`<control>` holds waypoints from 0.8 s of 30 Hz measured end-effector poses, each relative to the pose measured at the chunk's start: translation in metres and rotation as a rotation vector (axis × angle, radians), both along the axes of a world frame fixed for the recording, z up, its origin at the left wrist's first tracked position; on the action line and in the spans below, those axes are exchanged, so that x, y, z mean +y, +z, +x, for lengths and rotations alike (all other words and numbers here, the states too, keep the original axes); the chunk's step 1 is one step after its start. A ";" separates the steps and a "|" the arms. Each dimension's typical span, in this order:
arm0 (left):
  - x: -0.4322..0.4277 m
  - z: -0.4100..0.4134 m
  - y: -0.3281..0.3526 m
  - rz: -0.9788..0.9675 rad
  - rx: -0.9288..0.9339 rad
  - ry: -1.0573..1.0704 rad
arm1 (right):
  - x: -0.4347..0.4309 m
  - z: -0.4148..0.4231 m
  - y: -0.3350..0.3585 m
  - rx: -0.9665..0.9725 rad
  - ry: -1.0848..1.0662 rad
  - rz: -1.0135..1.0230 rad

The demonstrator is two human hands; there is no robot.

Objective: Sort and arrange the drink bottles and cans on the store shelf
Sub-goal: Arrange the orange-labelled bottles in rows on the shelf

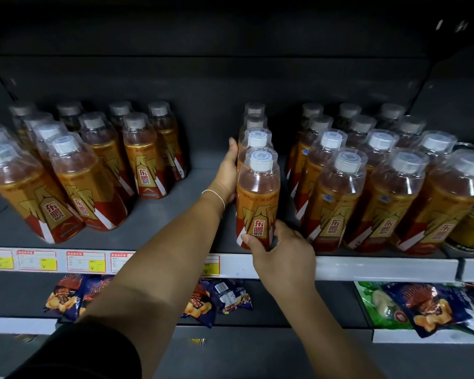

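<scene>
A single file of bottles (255, 124) ran from the front edge of the shelf (175, 214) straight toward its back wall, each bottle upright, so the file's long axis pointed away from the person. The front bottle (257, 192) stood at the front edge, nearest the right hand (282, 250), whose thumb and fingers were curled round its base. The left hand (226, 173) reached further in, palm laid against the file's left side beside the bottles behind the front one, thumb up. Its fingers were hidden, so gripping or merely pressing could not be told. The hands were apart, one deep, one at the edge. Bare shelf lay on both sides, wider toward the left block (93, 165) than the right block (367, 187), so any sideways shift would likely be steered by the left palm
</scene>
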State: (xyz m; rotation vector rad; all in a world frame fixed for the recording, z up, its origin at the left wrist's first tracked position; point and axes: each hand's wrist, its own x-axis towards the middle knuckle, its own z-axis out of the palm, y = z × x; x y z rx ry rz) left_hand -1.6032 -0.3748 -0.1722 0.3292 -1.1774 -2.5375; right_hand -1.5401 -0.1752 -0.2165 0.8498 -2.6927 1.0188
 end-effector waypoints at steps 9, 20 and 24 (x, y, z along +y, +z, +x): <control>0.013 -0.009 0.003 -0.010 0.029 -0.034 | 0.011 -0.009 0.001 0.006 -0.027 -0.011; 0.025 -0.024 0.000 0.030 0.060 -0.043 | 0.022 -0.017 0.000 0.027 -0.055 -0.037; 0.030 -0.023 0.001 0.000 0.066 -0.034 | 0.024 -0.018 -0.001 0.029 -0.055 -0.032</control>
